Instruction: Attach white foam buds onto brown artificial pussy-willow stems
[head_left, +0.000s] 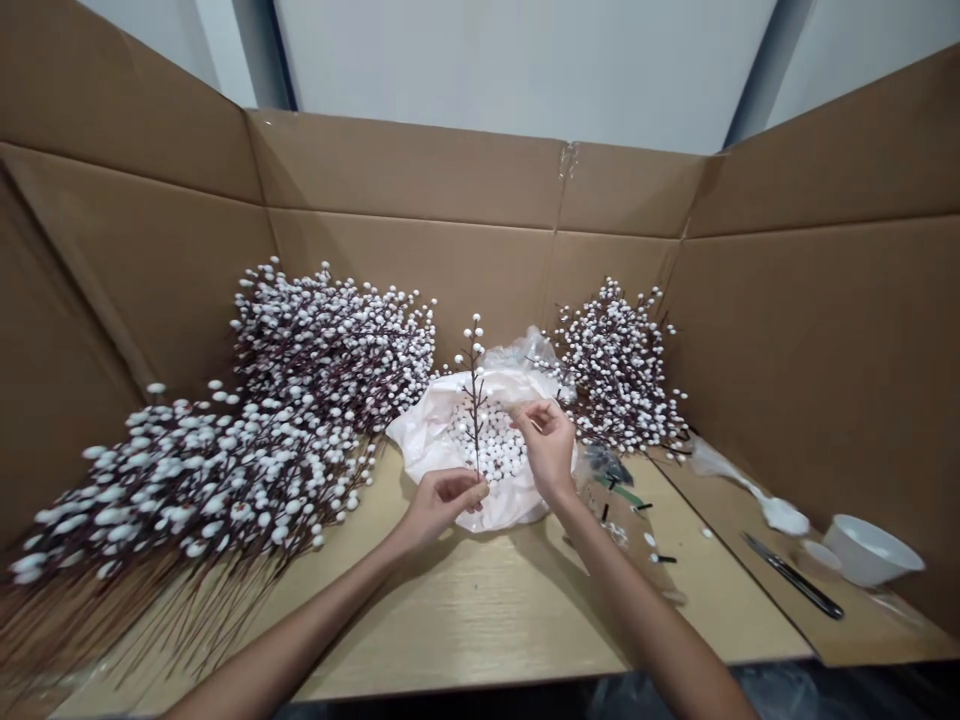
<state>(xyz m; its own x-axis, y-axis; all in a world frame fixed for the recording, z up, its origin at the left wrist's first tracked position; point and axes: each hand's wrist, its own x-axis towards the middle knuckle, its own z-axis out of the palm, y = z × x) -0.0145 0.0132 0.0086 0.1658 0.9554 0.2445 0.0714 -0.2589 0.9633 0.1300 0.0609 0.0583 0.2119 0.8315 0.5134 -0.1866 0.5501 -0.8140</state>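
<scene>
My left hand [448, 498] pinches the lower stem of an artificial berry branch [475, 408], held upright. White berries cover the branch's top, while several lower twigs look bare. To its right, my right hand [549, 440] is closed with thumb and fingertips together. Whatever is between those fingertips is too small or hidden to make out. Behind and below both hands lies a white plastic bag [417, 425], spread wide, with many loose white berries [501, 462] inside.
Berry branches are heaped at back left [330, 340], front left [225, 470] and back right [619, 365]. Small black-tipped bits [664, 559] lie right of my right forearm. Further right are a utility knife [795, 575], a white spoon [784, 515] and a white bowl [870, 550]. Cardboard walls [480, 180] surround the table.
</scene>
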